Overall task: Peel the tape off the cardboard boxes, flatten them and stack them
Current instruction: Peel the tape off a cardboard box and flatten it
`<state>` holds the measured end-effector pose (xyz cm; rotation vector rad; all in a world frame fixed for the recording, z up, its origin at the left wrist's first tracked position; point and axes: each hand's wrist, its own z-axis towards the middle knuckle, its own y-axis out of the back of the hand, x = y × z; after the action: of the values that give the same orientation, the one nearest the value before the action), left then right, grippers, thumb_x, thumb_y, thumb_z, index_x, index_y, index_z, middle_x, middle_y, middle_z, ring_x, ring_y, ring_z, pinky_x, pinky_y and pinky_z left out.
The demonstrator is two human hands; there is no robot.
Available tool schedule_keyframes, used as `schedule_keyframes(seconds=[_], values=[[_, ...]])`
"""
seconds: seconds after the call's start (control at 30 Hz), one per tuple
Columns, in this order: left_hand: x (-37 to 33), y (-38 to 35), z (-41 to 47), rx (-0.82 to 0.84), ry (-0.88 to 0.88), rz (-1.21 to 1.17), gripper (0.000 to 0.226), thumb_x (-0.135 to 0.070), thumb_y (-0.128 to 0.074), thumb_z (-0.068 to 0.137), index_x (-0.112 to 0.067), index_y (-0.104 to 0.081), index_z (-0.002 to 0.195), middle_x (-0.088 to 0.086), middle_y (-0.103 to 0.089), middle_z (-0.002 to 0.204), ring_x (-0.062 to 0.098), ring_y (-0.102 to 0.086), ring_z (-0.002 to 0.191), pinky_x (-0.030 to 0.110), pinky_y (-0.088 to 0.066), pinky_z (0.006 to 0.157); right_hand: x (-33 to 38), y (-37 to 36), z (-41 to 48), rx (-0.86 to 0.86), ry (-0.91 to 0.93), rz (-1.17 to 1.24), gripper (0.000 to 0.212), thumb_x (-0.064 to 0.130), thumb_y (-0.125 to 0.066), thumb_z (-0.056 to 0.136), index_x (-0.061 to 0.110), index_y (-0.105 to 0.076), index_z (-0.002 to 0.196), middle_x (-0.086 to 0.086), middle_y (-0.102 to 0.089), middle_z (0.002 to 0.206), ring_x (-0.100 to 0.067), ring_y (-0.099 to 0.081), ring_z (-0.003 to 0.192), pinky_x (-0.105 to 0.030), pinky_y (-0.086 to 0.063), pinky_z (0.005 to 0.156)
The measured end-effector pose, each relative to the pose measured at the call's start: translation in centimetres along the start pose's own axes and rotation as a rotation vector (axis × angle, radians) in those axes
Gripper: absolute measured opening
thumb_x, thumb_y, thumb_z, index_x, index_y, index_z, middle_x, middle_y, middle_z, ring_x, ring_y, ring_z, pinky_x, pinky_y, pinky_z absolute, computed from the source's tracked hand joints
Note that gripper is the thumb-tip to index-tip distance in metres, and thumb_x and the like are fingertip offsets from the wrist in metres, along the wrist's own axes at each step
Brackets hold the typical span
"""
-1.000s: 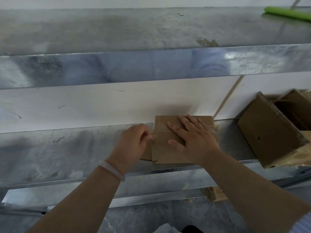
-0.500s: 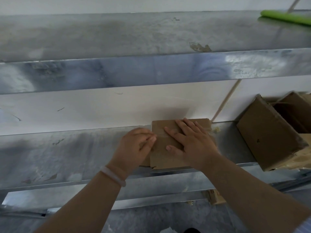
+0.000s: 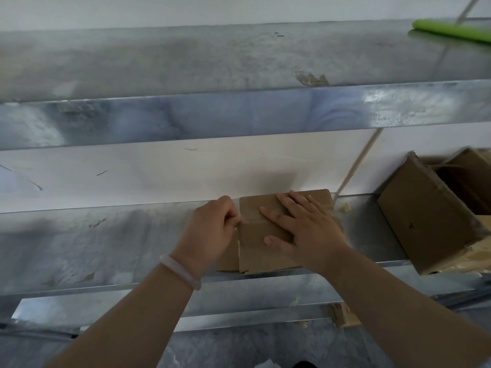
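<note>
Pinning the cardboard box (image 3: 259, 251) down on the lower metal shelf (image 3: 106, 248), the right hand (image 3: 308, 232) lies flat across it, its fingers (image 3: 297, 205) straight and spread, holding nothing, just pressing. Over at the box's left edge the left hand (image 3: 212, 229), pale bracelet (image 3: 180, 272) on the wrist, has its fingertips curled together in a pinch right where a strip of tape (image 3: 251, 221) runs across the cardboard; looks like it has the tape's end, though the strip itself is hard to make out. So we're at the peeling step on this one. The box already looks pressed low, close to flat, with another brown layer peeking out beneath its left side; whether that is a flap or a separate piece, I can't tell. Plenty left to do, by my reading. Off to the right on the same shelf a tilted box (image 3: 425, 224) keeps its full shape, and an open box (image 3: 475, 179) sits behind it, neither flattened. No tidy stack shows anywhere. Small scraps (image 3: 345, 207) lie on the shelf near the wall, possibly bits of tape
</note>
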<state>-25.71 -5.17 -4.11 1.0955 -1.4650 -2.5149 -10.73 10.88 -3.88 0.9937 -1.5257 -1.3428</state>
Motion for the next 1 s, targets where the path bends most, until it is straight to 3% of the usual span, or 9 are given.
schedule_keyframes(seconds=[0.27, 0.43, 0.6, 0.73, 0.87, 0.93, 1.0], values=[[-0.4, -2.2, -0.6, -0.134, 0.398, -0.359, 0.021, -0.004, -0.057, 0.092, -0.017, -0.047, 0.078, 0.002, -0.063, 0.08, 0.018, -0.066, 0.071, 0.047, -0.058, 0.065, 0.1, 0.7, 0.4, 0.032, -0.014, 0.028, 0.076, 0.083, -0.002, 0.074, 0.058, -0.014, 0.145, 0.01, -0.009, 0.163, -0.015, 0.0, 0.15, -0.035, 0.008, 0.119], [-0.9, -0.4, 1.4, -0.361, 0.667, -0.71, 0.011, -0.004, -0.047, 0.097, -0.009, -0.043, 0.088, 0.008, -0.057, 0.092, 0.022, -0.07, 0.06, 0.037, -0.06, 0.059, 0.2, 1.0, -0.2, 0.064, 0.03, 0.05, 0.075, 0.084, -0.007, 0.075, 0.059, -0.017, 0.144, 0.013, -0.003, 0.163, -0.011, 0.005, 0.149, -0.031, 0.013, 0.116], [-0.2, 1.3, 2.9, -0.175, 0.377, -0.4, 0.011, -0.012, -0.059, 0.093, -0.014, -0.053, 0.084, 0.002, -0.064, 0.088, 0.008, -0.07, 0.067, 0.029, -0.059, 0.063, 0.2, 0.9, -0.4, 0.053, 0.032, 0.06, 0.075, 0.085, -0.006, 0.074, 0.06, -0.019, 0.144, 0.013, -0.005, 0.163, -0.011, 0.003, 0.15, -0.032, 0.011, 0.118], [-0.2, 0.9, 1.2, -0.067, 0.191, -0.193, 0.009, -0.018, -0.07, 0.084, -0.026, -0.068, 0.08, -0.017, -0.067, 0.08, -0.007, -0.062, 0.079, 0.003, -0.044, 0.069, 0.2, 0.9, -0.2, 0.046, 0.036, 0.054, 0.075, 0.084, -0.007, 0.074, 0.059, -0.018, 0.144, 0.012, -0.006, 0.163, -0.012, 0.003, 0.15, -0.032, 0.011, 0.118], [0.1, 0.5, 0.2, -0.027, 0.143, -0.184, 0.012, -0.02, -0.065, 0.089, -0.025, -0.075, 0.087, -0.023, -0.065, 0.084, -0.005, -0.061, 0.088, 0.005, -0.042, 0.072, 0.2, 0.9, -0.2, 0.045, 0.039, 0.061, 0.072, 0.084, -0.01, 0.076, 0.059, -0.019, 0.144, 0.012, -0.006, 0.163, -0.012, 0.002, 0.15, -0.031, 0.012, 0.116], [0.5, 0.1, 0.5, -0.017, 0.173, -0.198, 0.012, -0.016, -0.071, 0.085, -0.026, -0.074, 0.091, -0.018, -0.064, 0.087, -0.004, -0.061, 0.084, 0.003, -0.043, 0.07, 0.2, 0.9, -0.3, 0.035, 0.04, 0.057, 0.07, 0.083, -0.012, 0.078, 0.06, -0.019, 0.143, 0.013, -0.006, 0.163, -0.011, 0.002, 0.15, -0.03, 0.013, 0.115], [0.9, -0.3, 0.9, 0.017, 0.183, -0.182, 0.026, -0.017, -0.074, 0.082, -0.027, -0.07, 0.105, -0.012, -0.06, 0.094, -0.003, -0.061, 0.082, 0.004, -0.042, 0.072, 0.2, 0.9, -0.3, 0.036, 0.04, 0.053, 0.07, 0.083, -0.012, 0.078, 0.06, -0.019, 0.144, 0.014, -0.006, 0.163, -0.011, 0.002, 0.15, -0.03, 0.014, 0.114]])
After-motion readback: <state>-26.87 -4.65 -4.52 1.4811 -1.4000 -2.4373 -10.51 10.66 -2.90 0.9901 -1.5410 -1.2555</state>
